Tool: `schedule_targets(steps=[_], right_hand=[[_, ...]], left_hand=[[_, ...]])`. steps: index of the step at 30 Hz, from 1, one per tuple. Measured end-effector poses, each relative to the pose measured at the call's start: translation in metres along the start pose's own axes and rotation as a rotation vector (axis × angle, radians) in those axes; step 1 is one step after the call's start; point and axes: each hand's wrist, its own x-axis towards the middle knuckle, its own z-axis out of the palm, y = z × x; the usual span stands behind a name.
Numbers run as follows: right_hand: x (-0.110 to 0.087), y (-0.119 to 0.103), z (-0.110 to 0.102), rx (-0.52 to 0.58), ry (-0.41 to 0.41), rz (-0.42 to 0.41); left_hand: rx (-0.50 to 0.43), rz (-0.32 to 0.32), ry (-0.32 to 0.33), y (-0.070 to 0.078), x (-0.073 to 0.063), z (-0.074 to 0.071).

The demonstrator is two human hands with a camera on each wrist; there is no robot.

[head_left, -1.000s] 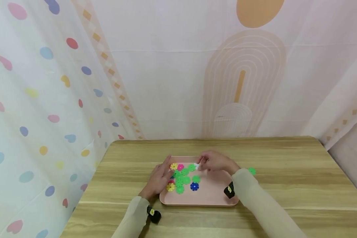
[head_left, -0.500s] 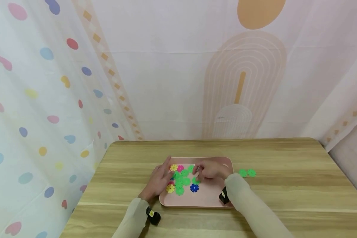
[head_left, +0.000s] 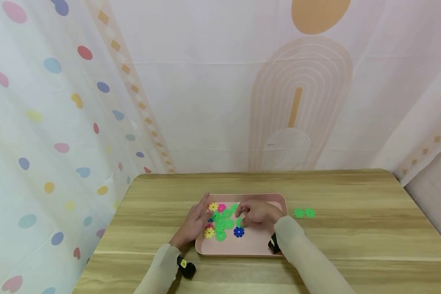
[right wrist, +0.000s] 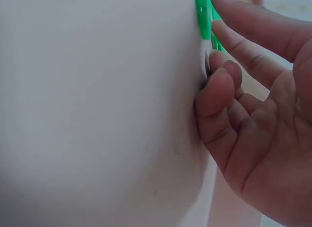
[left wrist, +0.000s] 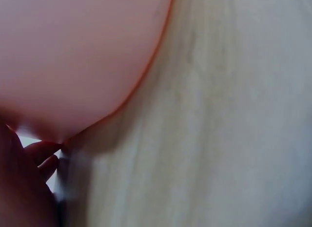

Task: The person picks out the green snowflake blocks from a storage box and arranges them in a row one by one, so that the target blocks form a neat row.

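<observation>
A pink tray (head_left: 250, 246) holds several snowflake-shaped plastic discs, mostly green (head_left: 221, 236), bunched on its left side. My left hand (head_left: 194, 224) rests along the tray's left rim, fingers fairly straight and thumb over the inside. In the left wrist view its fingertips (left wrist: 45, 154) show at the rim. My right hand (head_left: 258, 211) is low inside the tray, its thumb and index finger spread around a green disc (head_left: 239, 222). The right wrist view shows their tips beside green plastic (right wrist: 204, 16), the other fingers curled in. A blue disc (head_left: 239, 232) lies just nearer to me.
Two green discs (head_left: 310, 213) lie side by side on the wooden table (head_left: 353, 237), right of the tray. Yellow (head_left: 213, 206) and pink (head_left: 222, 208) discs sit near the tray's far left corner. Patterned curtains (head_left: 213, 102) hang behind and to the left.
My right hand has shifted left and nearer, from a white disc at the tray's far side to the green disc; the white one is out of sight. A second green disc shows on the table.
</observation>
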Motion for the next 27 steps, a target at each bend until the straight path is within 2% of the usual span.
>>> schedule_targets(steps=[11, 19, 27], right_hand=[[0.0019, 0.0011, 0.0030, -0.032, 0.022, -0.018], [-0.0005, -0.0005, 0.0017, -0.032, 0.032, 0.015], [0.0013, 0.0036, 0.0007, 0.012, 0.021, -0.021]], left_hand=[[0.031, 0.028, 0.011, -0.0005, -0.0002, 0.0011], [0.031, -0.013, 0.013, 0.0018, 0.0000, 0.0019], [0.016, -0.006, 0.011, -0.0006, 0.0010, 0.0020]])
